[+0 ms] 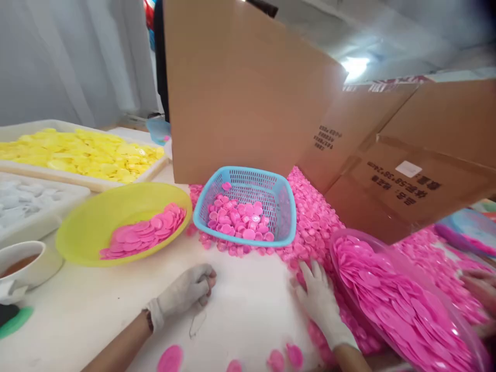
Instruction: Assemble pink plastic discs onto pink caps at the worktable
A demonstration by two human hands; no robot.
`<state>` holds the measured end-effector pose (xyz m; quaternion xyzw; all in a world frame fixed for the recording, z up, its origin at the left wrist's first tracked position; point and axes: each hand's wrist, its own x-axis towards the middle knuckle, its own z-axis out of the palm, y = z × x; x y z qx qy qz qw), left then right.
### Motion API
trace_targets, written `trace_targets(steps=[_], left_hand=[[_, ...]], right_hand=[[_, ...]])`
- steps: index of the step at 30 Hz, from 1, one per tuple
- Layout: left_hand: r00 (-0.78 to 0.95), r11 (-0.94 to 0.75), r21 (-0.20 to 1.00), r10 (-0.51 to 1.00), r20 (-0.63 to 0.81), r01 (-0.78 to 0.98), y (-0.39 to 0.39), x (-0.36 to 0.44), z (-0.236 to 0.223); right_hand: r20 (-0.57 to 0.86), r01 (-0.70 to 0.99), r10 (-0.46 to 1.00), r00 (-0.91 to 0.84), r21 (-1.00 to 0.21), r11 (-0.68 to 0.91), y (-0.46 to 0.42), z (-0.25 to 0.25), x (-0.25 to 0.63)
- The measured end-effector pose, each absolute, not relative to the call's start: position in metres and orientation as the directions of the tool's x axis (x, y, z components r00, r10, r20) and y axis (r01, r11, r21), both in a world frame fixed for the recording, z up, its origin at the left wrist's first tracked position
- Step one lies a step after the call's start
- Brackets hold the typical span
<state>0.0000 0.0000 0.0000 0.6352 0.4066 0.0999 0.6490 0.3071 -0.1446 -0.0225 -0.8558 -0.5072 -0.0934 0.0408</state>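
Observation:
My left hand [186, 292], in a pale glove with bare fingertips, rests on the white table [248, 305] with its fingers curled together. Whatever lies inside them, if anything, is hidden. A thin loop of thread or wire [197, 325] lies just below it. My right hand [315, 297], also gloved, reaches onto the edge of a heap of small pink caps [312, 217] with its fingers spread, touching some. Ahead of both hands, a blue perforated basket [289, 206] holds more pink caps [240, 219]. Several pink discs [170, 358] lie along the near table edge.
On the left stand a yellow bowl [85, 222] with pink discs, a tray of yellow pieces [77, 152], white pieces [27, 199] and a cup [36, 263]. Cardboard boxes [248, 93] rise behind. To the right are a pink basin [349, 232] and another person's hand [480, 289].

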Motion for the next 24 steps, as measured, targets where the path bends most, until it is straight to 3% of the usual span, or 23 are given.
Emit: trace_targets(steps=[5, 11, 15, 19, 22, 24], left_hand=[[0.668, 0.172, 0.900, 0.618, -0.415, 0.401, 0.004, 0.002, 0.001], [0.673, 0.172, 0.901, 0.613, -0.414, 0.398, 0.004, 0.002, -0.003], [0.692, -0.087, 0.891, 0.665, -0.281, 0.446, -0.002, 0.004, -0.007], [0.756, -0.455, 0.763, 0.651, -0.066, 0.458, -0.013, 0.008, -0.013], [0.761, -0.538, 0.715, 0.648, 0.012, 0.447, -0.014, 0.008, -0.016], [0.725, -0.530, 0.707, 0.688, 0.035, 0.468, -0.009, 0.004, -0.016]], right_hand=[[0.156, 0.891, 0.878, 0.453, -0.060, -0.450, -0.134, -0.028, 0.278], [0.257, 0.948, 0.936, 0.241, -0.271, -0.169, -0.119, -0.036, 0.247], [0.390, 0.932, 0.903, 0.178, -0.360, -0.029, -0.116, -0.026, 0.233], [0.298, 0.950, 0.951, 0.084, -0.313, 0.015, -0.117, -0.015, 0.219], [0.201, 0.980, 0.980, 0.004, -0.197, 0.036, -0.121, -0.017, 0.219], [0.252, 0.987, 0.967, 0.030, -0.163, 0.012, -0.124, -0.020, 0.221]])
